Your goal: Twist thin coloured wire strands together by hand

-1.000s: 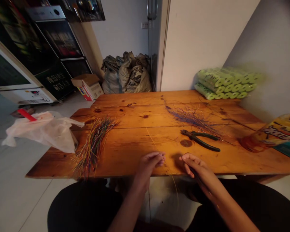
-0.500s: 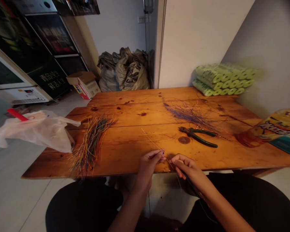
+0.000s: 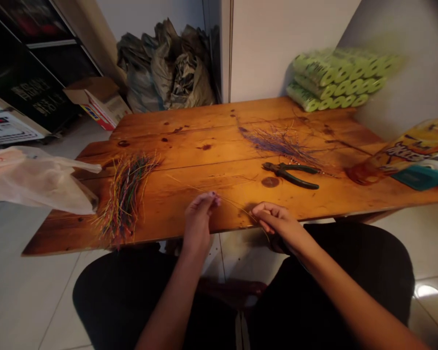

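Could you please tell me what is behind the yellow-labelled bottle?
Part of a teal item shows past the bottle; anything directly behind it is covered.

On my left, a wire bundle lies on the table, a bag left of it. Toward my right lie pliers, with a wire pile behind them and a bottle farther right. Rolls are stacked back right; beyond the table, sacks sit right of a box.
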### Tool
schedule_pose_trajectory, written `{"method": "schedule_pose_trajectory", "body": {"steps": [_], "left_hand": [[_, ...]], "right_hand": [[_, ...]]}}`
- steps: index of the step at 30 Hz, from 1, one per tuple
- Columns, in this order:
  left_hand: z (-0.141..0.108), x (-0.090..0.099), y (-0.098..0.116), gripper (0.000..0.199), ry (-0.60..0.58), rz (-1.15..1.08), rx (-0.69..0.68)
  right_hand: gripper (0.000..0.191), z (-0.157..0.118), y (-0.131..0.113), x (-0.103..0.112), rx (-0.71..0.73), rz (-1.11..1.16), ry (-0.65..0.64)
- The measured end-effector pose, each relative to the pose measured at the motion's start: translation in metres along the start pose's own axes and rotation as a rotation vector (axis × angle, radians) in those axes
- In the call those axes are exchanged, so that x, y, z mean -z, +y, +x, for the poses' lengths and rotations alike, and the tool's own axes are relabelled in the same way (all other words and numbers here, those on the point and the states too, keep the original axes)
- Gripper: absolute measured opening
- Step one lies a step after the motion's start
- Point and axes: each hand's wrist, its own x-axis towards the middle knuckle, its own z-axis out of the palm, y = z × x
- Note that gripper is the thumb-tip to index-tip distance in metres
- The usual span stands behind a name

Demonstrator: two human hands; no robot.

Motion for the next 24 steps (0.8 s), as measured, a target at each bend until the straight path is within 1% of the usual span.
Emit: {"method": "schedule_pose_trajectory", "body": {"steps": [5,7,8,9,11,14,16,19,24], "left_hand": [[0.022,0.024,0.037,0.002,0.165,-0.206,-0.152],[0.026,0.032,0.046,0.002,0.195,-0.253,-0.176],[0.027,0.033,0.048,0.001,0.186,-0.251,-0.166],[0.026,0.034,0.049,0.002,0.158,-0.227,-0.137],[0.021,0.030,0.044,0.008,0.047,-0.121,-0.036],[0.006,0.016,0.030,0.013,-0.171,0.109,0.148],[-0.005,0.005,0.019,0.015,-0.265,0.245,0.252],[-0.017,-0.006,0.004,0.019,-0.302,0.373,0.331],[-0.025,-0.012,-0.008,0.020,-0.296,0.437,0.321]], "right_hand": [[0.026,0.000,-0.004,0.008,0.010,0.006,0.017],[0.026,0.001,-0.005,0.012,0.015,0.005,0.037],[0.026,0.002,-0.006,0.015,0.019,0.006,0.058],[0.025,0.003,-0.007,0.017,0.026,0.009,0.082],[0.024,0.004,-0.009,0.020,0.041,0.029,0.121],[0.024,0.004,-0.011,0.022,0.046,0.060,0.144],[0.023,0.003,-0.010,0.020,0.034,0.068,0.135],[0.023,0.002,-0.006,0.012,0.042,0.074,0.094],[0.023,-0.001,0.001,-0.001,0.090,0.007,0.043]]}}
